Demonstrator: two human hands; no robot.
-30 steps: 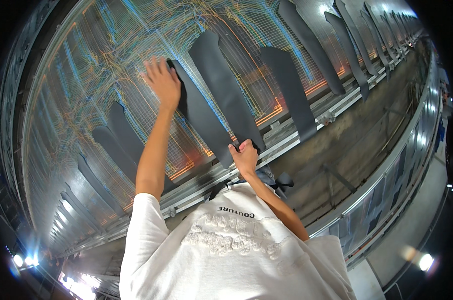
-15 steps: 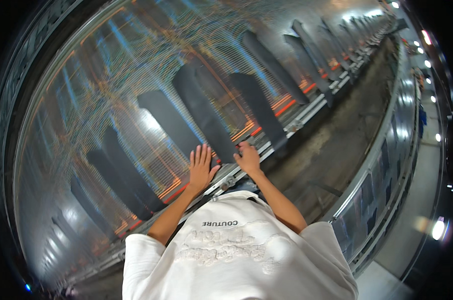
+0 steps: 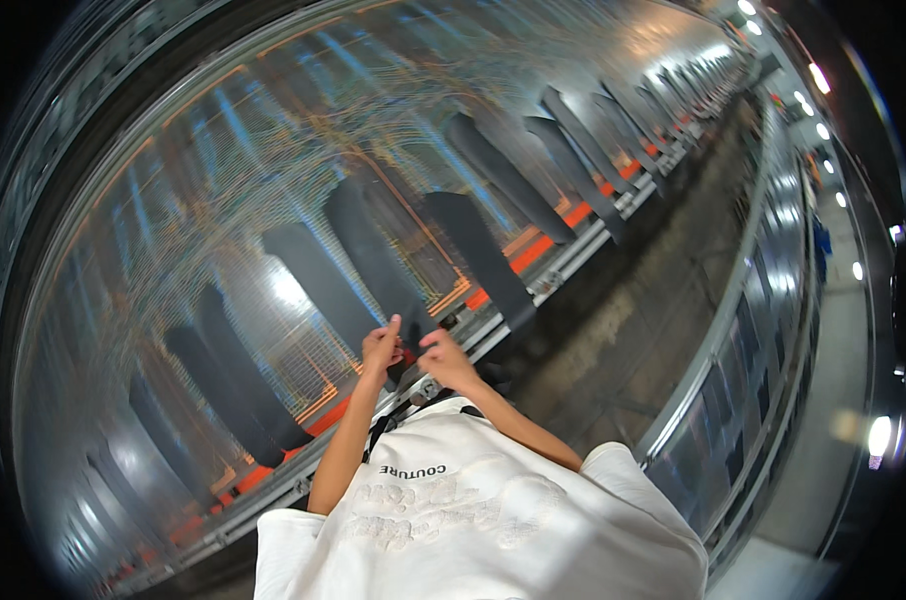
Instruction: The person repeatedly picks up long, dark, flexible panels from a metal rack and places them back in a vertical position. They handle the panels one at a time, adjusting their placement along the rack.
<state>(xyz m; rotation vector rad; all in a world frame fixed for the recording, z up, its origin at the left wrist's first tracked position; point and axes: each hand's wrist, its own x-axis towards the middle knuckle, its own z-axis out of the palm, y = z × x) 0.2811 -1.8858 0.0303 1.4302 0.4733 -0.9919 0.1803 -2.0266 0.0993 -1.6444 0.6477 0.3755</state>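
Note:
A long dark grey flat piece (image 3: 371, 245), perhaps cut fabric, lies on the sloping table (image 3: 303, 375) in front of me. My left hand (image 3: 380, 348) is at its lower end, thumb side up and fingers curled in. Close to its right is my right hand (image 3: 447, 361), also at the piece's near end, with bent fingers slightly blurred. Whatever either hand pinches is too small or hidden to name. Similar dark grey pieces lie to the left (image 3: 318, 285) and to the right (image 3: 481, 255) of it.
A metal rail (image 3: 493, 335) with clamps and an orange-red strip (image 3: 526, 255) runs along the table's near edge. More dark pieces line the table both ways. On the right is a dark floor (image 3: 593, 335), then another long metal-edged table (image 3: 708, 375).
My left hand was spread flat on the dark piece; now its fingers are curled. Both hands have come closer together. The view has shifted, so the table sits lower and further left.

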